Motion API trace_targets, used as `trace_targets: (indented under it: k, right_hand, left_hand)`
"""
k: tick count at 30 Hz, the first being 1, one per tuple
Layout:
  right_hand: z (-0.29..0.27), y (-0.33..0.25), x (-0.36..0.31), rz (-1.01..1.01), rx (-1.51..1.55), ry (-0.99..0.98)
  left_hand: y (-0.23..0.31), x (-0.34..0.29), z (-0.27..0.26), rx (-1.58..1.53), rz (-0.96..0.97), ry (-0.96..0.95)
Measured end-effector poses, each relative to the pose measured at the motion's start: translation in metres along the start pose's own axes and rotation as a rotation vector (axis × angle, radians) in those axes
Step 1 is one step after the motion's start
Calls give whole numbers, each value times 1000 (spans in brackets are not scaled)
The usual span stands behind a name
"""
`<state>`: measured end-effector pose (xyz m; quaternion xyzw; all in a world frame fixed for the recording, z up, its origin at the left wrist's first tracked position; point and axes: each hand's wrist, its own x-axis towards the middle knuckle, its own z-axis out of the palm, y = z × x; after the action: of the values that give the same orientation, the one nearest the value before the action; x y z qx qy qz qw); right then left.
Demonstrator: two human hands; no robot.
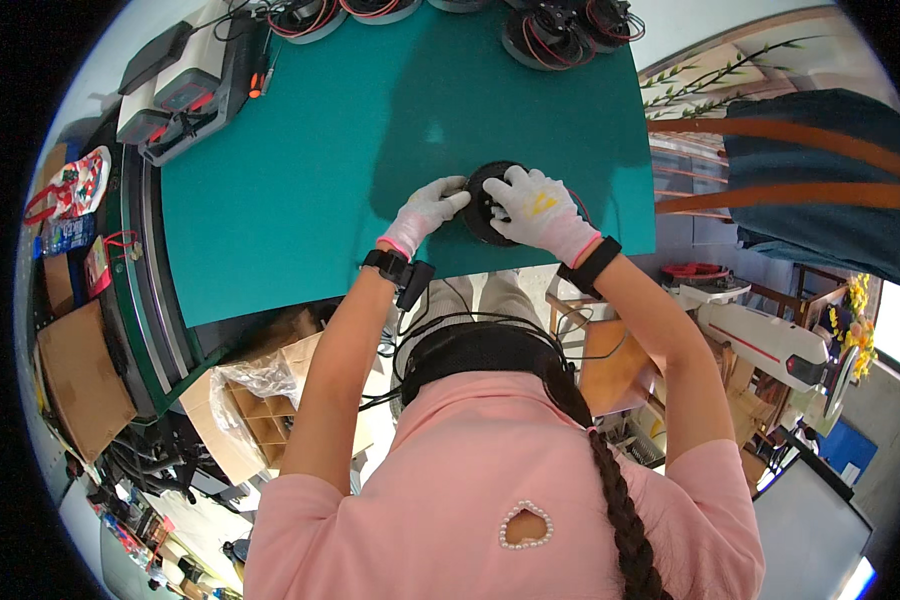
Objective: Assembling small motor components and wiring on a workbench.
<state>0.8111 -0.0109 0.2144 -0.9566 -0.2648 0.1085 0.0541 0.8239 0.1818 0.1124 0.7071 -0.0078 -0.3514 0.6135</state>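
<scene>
A black, round, wheel-like part [484, 222] lies on the green mat [300, 200] near its front edge. My left hand [427, 212], in a white glove, has its thumb and fingertips closed at the part's left rim. Across the part's top and right side, my gloved right hand [540, 210] bends its fingers round it and hides much of its face. A thin red and black wire [582, 207] shows just beyond the right hand. Both wrists wear black straps.
Several similar round parts with red and black wires [545, 40] sit along the mat's far edge. At far left stand a grey-and-black device [185, 95] and an orange-handled screwdriver [258, 84]. An open cardboard box [255, 400] is below left; a dark blue bag [820, 170] hangs right.
</scene>
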Motion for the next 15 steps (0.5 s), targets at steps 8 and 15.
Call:
trace_targets:
  k: [8, 15]
  right_hand:
    - [-16, 14, -38, -21, 209, 162]
    - [-66, 28, -132, -199, 1066, 266]
  left_hand:
    - [13, -25, 14, -147, 4, 12]
    - [93, -87, 74, -228, 341, -261]
